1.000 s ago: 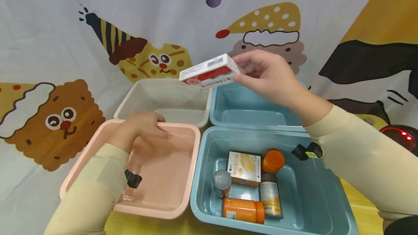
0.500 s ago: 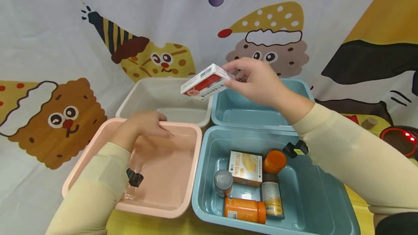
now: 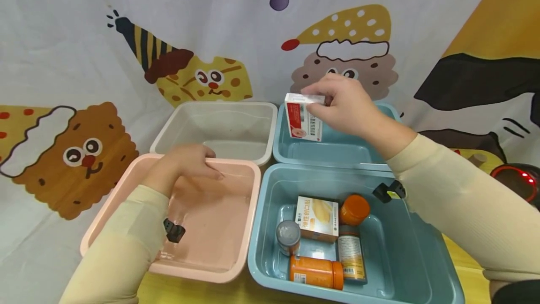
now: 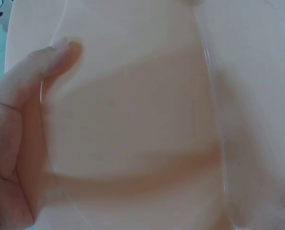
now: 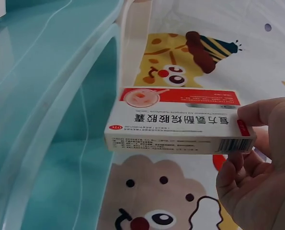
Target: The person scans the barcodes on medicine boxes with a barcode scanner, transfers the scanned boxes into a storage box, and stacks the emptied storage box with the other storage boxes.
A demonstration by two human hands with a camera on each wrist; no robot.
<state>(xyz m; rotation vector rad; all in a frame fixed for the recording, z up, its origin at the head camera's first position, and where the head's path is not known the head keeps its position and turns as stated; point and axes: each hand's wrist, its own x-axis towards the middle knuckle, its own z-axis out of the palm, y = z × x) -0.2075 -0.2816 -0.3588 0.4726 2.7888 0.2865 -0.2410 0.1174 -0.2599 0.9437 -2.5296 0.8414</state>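
A red and white medicine box is pinched by one end between the thumb and fingers of my right hand. It hangs tilted above the back blue bin, and its printed front shows in the right wrist view. My left hand grips the back rim of the pink bin; in the left wrist view the thumb lies on the bin's inner wall, while the other fingers are hidden behind it.
The front blue bin holds a bandage box, a grey-capped bottle, an orange bottle, an orange-capped bottle and a yellow-grey bottle. Behind the pink bin stands a grey bin. A printed curtain hangs behind.
My right hand has brought the medicine box rightward and down, from over the grey bin to over the back blue bin, turning it more upright. The left hand stays on the pink rim.
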